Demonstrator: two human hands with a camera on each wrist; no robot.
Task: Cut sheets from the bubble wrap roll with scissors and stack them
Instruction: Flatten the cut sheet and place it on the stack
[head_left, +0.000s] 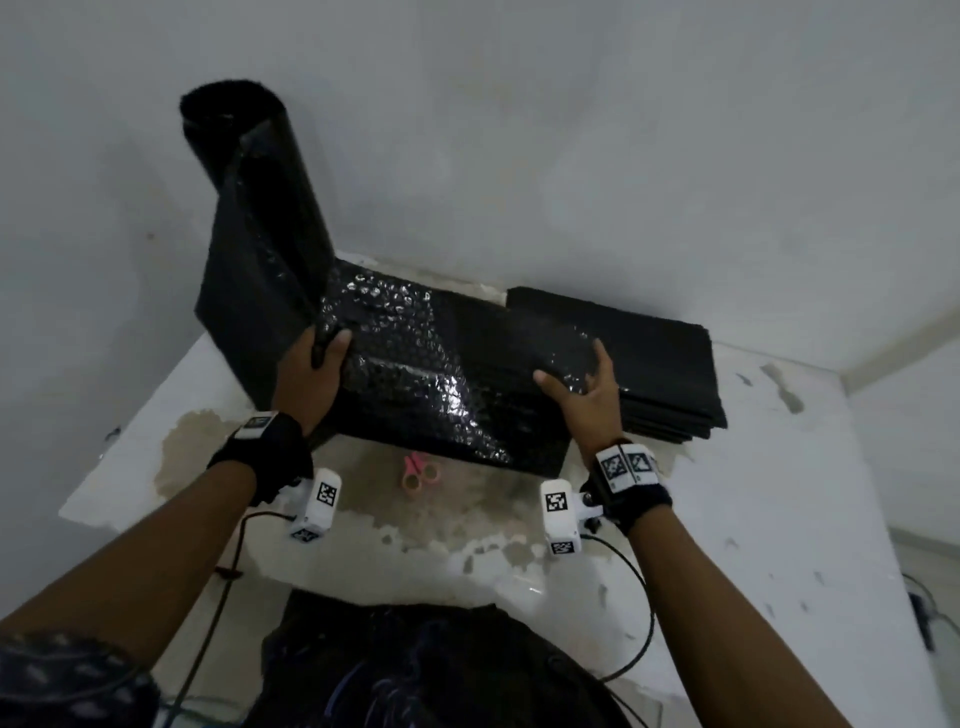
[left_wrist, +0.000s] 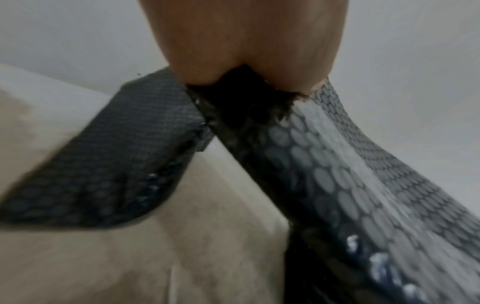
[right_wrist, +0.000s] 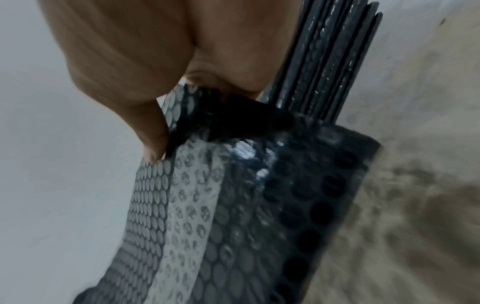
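In the head view our left hand (head_left: 317, 371) grips the black sheet (head_left: 441, 374) at its left edge, mid-frame, fingers curled over it beside the upright roll (head_left: 260, 208) in the upper left. Our right hand (head_left: 584, 387) clamps the sheet's right edge, close to the stack (head_left: 660, 353) at centre right. Pink scissors (head_left: 420, 472) lie on the bench (head_left: 779, 493) below the sheet.

In the left wrist view, the hand (left_wrist: 246, 41) at top pinches the sheet (left_wrist: 324, 164), which runs to the lower right.

In the right wrist view, the hand (right_wrist: 155, 61) at upper left pinches the sheet (right_wrist: 233, 205); the stack's (right_wrist: 324, 61) edges show at top right.
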